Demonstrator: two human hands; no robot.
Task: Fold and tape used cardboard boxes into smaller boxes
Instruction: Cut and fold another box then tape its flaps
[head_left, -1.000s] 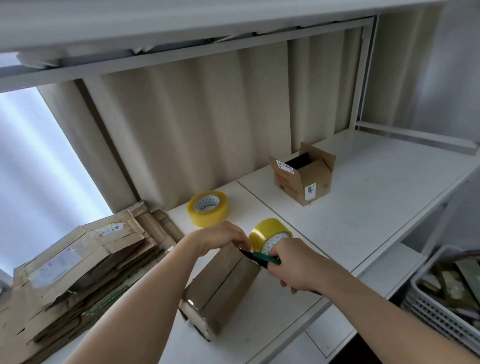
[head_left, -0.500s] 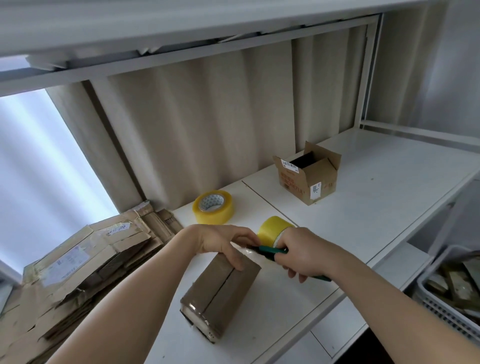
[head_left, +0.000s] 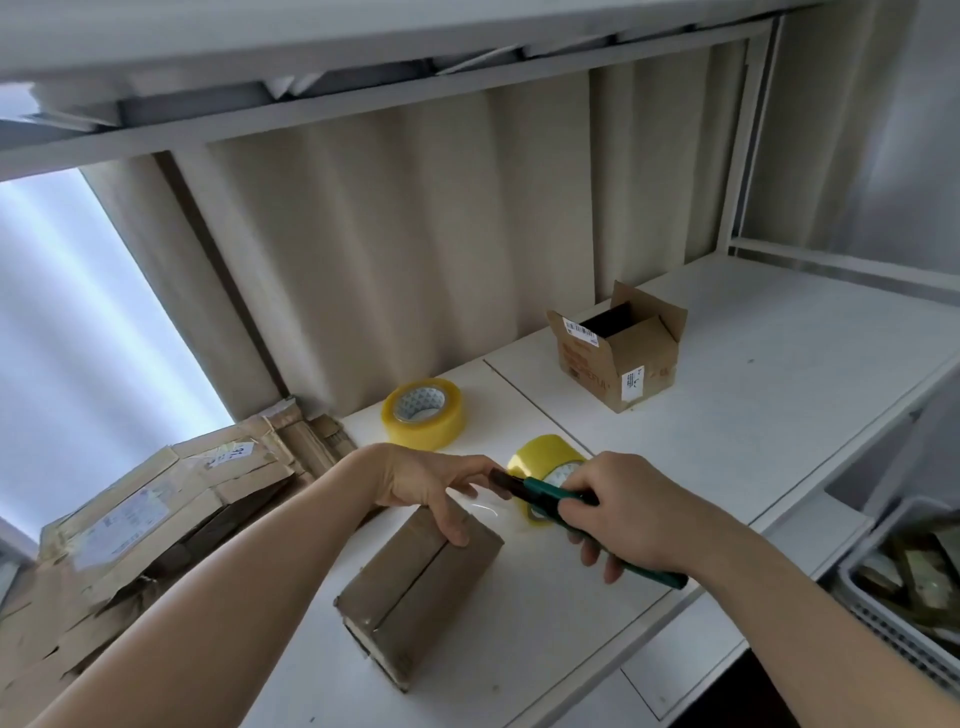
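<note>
Brown cardboard makes up the small closed box (head_left: 418, 592) lying on the white shelf (head_left: 753, 415) at about six o'clock. The left hand (head_left: 431, 480) rests on its far end, thumb pressed on the top panel beside the centre seam, fingers reaching toward the tape stretched over to the right. The right hand (head_left: 631, 506) has its fingers curled round a green-handled cutter (head_left: 550, 493), the dark tip touching the left fingertips. Just behind the cutter stands a yellow tape roll (head_left: 545, 462); whether the right hand also holds it I cannot tell. At eleven o'clock lies a second tape roll (head_left: 423, 413), at one o'clock an open cardboard box (head_left: 618, 348), at nine o'clock a stack of flattened cartons (head_left: 140, 525).
</note>
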